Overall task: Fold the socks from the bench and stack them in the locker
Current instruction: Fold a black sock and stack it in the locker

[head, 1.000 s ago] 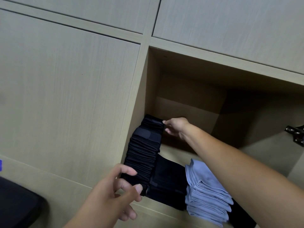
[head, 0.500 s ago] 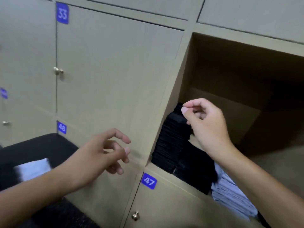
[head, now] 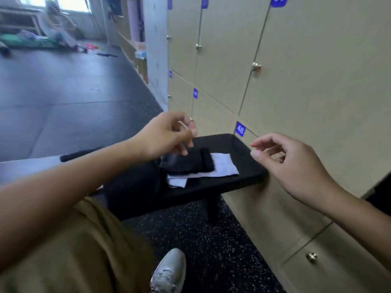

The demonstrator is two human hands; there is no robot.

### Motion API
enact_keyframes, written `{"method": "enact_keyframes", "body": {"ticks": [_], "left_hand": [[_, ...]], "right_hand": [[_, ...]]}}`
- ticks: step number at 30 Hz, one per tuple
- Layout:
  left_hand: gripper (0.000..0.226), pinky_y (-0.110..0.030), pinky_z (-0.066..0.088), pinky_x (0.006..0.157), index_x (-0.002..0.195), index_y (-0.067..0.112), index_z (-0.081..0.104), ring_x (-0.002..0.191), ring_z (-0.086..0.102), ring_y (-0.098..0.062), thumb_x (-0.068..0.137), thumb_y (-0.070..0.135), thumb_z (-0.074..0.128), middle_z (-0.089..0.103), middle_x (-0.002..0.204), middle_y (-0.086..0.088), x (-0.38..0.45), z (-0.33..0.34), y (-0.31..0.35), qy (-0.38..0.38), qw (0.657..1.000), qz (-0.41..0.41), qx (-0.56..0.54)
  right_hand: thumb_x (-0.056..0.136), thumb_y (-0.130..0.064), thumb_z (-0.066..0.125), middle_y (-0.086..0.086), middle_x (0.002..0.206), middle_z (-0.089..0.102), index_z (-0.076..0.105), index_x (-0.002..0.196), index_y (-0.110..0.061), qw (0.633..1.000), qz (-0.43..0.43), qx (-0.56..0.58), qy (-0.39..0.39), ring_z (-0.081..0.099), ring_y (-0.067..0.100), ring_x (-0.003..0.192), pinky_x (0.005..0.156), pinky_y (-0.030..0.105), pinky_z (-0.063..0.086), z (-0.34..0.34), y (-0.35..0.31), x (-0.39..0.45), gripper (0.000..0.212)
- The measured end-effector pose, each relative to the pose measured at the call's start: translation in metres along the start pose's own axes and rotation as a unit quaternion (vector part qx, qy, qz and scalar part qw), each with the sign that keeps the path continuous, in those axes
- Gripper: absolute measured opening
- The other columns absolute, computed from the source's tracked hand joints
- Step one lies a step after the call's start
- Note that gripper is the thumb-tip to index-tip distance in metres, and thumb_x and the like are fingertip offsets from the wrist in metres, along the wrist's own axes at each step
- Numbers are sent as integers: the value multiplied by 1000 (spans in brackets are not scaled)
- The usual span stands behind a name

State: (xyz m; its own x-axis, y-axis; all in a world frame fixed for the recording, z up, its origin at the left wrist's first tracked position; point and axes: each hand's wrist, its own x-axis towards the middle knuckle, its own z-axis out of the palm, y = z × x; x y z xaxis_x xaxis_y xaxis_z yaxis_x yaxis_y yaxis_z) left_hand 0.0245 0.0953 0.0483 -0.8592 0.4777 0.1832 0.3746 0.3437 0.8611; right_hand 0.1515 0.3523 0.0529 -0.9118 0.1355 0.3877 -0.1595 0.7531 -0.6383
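Note:
A black bench (head: 239, 178) stands against the lockers. On it lie black socks (head: 188, 163) on top of pale grey-white socks (head: 222, 168). My left hand (head: 167, 134) hovers just above the black socks with loosely curled fingers and holds nothing. Empty too, my right hand (head: 283, 159) hangs in the air to the right of the bench end, its fingers loosely curled. The open locker with the stacked socks is out of view, apart from a dark sliver at the right edge.
A wall of beige lockers (head: 296, 70) with blue number tags and small knobs fills the right side. My olive trouser leg (head: 84, 250) and grey shoe (head: 169, 271) are below. Dark floor stretches left; a person (head: 55, 24) sits far off among scattered items.
My view has swung left from the open locker to the bench. My right hand has come out of the locker, and my left hand has reached over the socks on the bench.

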Motion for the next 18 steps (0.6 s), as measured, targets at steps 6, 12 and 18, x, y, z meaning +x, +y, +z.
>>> {"method": "enact_keyframes", "body": {"ticks": [6,12,18], "left_hand": [[11,-39,58,84,95,19,66,78,71,-14,94,29,72,72,84,5,-47,-71,-57,81,975,-39,205],[47,-37,47,99,124,22,63,111,60,-22,87,48,76,64,115,1,-77,-114,-105,80,948,-84,297],[81,-48,25,121,152,40,39,144,29,-38,82,66,71,32,160,-3,-98,-123,-143,21,920,-185,344]], "right_hand": [[91,-30,72,-12,92,70,71,101,-28,990,-13,-10,-137,65,6,86,77,12,46,86,-17,38,10],[87,-40,77,-11,104,71,70,106,-27,984,-10,2,-178,65,12,101,87,27,47,163,-29,56,25],[77,-59,78,-6,136,57,58,136,-31,948,-74,-55,-305,50,16,129,110,36,40,220,-54,69,69]]}}
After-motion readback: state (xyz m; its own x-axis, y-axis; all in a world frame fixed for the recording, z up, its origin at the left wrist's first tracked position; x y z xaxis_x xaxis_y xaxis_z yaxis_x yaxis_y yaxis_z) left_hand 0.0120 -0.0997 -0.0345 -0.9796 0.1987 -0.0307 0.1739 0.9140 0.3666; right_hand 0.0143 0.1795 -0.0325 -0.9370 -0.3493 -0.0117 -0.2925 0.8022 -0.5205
